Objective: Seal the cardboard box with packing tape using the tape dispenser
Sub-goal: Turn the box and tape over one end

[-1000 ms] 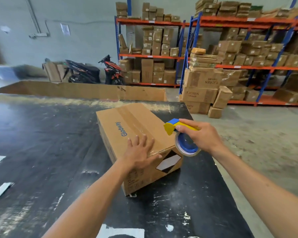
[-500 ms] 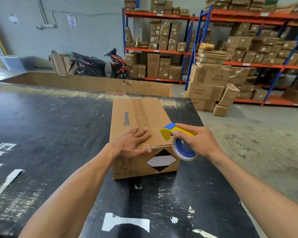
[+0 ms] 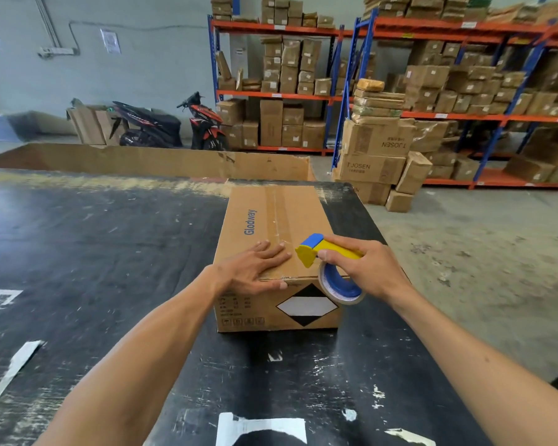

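A: While the cardboard box (image 3: 277, 233) sits on the black table (image 3: 110, 252), toward the table's right side, where are the two hands?

B: The left hand (image 3: 255, 268) lies flat on the near part of the box top, fingers spread and pointing toward the centre seam, the thumb hooked over the near top edge. It presses down and grips nothing.

A: And the right hand?

B: The right hand (image 3: 364, 268) is wrapped around the yellow handle of the tape dispenser (image 3: 322, 262), fingers curled closed on it. The dispenser's yellow and blue head sits at the near right part of the box top, just right of the left fingertips. Its blue hub with the roll of packing tape (image 3: 339, 288) hangs over the near top edge, in front of the box's near face.

A: Is the head touching the cardboard?

B: I cannot tell; it is very close to the top.

A: What of the box itself?

B: It is closed, with a strip of clear tape running along the centre seam from the far edge toward the near one. "Glodway" is printed in blue on the left flap, and a black and white diamond label marks the near face.

A: Anything else around?

B: White tape scraps are stuck to the table near the camera. A long open carton stands past the far edge. Far off are a scooter (image 3: 203, 123) and orange and blue shelves (image 3: 335, 94) stacked with boxes.
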`<state>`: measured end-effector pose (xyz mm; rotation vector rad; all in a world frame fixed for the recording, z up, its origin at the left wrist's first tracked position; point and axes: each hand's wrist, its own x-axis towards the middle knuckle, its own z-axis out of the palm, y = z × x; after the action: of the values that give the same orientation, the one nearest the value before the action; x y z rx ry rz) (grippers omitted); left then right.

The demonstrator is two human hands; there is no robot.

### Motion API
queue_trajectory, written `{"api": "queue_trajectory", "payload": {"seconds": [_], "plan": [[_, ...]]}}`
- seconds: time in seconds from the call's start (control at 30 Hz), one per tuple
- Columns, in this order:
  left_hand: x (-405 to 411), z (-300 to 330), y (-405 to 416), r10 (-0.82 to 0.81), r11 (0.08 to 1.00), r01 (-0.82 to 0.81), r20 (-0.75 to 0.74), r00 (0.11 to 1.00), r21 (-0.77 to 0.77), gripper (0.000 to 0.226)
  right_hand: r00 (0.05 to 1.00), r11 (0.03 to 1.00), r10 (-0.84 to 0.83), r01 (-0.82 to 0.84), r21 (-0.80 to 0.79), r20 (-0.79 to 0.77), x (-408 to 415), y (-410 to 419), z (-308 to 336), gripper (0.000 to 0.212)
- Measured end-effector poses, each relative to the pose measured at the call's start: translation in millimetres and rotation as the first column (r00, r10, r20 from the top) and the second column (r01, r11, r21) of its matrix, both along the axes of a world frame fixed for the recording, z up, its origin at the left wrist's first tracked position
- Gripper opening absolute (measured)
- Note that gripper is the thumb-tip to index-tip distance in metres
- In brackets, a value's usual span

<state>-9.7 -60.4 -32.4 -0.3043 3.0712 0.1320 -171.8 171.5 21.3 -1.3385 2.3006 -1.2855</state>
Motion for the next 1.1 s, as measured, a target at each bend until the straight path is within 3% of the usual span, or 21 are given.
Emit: {"api": "queue_trajectory", "payload": {"seconds": [0.13,0.27,0.3,0.33,0.37,0.4,0.43,0.47,0.5,0.53,0.6,0.77,0.97,1.1], "plan": [[-1,-2,-5,-0.036,0.998,0.036,-0.002,0.999,-0.048,0.082,0.999,1.000,-0.001,0.001,0.005,-0.043,4,-2,4,0.047],[8,-5,4,-0.071,0.980,0.057,-0.064,0.995,-0.190,0.082,0.996,1.000,0.013,-0.011,0.019,-0.087,7,0,6,0.050],[11,-7,10,-0.061,0.993,0.048,-0.119,0.991,-0.109,0.079,0.993,1.000,0.025,-0.022,0.022,-0.115,7,3,6,0.050],[15,-8,19,-0.002,0.997,0.020,-0.217,0.976,0.078,0.075,0.986,0.999,0.044,-0.042,0.016,-0.163,7,6,5,0.051],[19,-7,31,0.162,0.923,-0.030,-0.317,0.934,0.383,0.071,0.972,0.998,0.065,-0.068,-0.006,-0.226,6,9,4,0.052],[21,-4,42,0.389,0.711,-0.042,-0.344,0.855,0.702,0.069,0.953,0.994,0.078,-0.096,-0.047,-0.291,5,11,3,0.052],[24,2,53,0.574,0.431,0.010,-0.283,0.769,0.902,0.069,0.934,0.987,0.085,-0.126,-0.096,-0.347,5,14,1,0.052],[27,10,61,0.673,0.164,0.085,-0.175,0.718,0.983,0.071,0.913,0.978,0.093,-0.159,-0.136,-0.398,5,15,-2,0.053],[31,19,68,0.701,-0.034,0.146,-0.080,0.709,0.989,0.074,0.887,0.969,0.104,-0.193,-0.157,-0.449,6,15,-4,0.055],[34,28,73,0.695,-0.168,0.196,-0.025,0.719,0.966,0.076,0.858,0.962,0.115,-0.222,-0.160,-0.500,7,14,-6,0.058],[43,47,85,0.655,-0.305,0.293,-0.023,0.755,0.906,0.075,0.806,0.953,0.138,-0.266,-0.144,-0.575,9,12,-9,0.059],[54,66,102,0.722,-0.217,0.287,-0.044,0.691,0.933,0.047,0.772,0.943,0.198,-0.317,-0.097,-0.604,12,8,-9,0.060],[56,64,105,0.823,-0.344,0.354,0.098,0.559,0.870,0.027,0.786,0.904,0.234,-0.393,-0.169,-0.572,22,-2,-4,0.062],[58,64,100,0.856,-0.310,0.313,0.120,0.503,0.898,0.028,0.766,0.906,0.271,-0.407,-0.114,-0.582,25,-6,0,0.062]]}}
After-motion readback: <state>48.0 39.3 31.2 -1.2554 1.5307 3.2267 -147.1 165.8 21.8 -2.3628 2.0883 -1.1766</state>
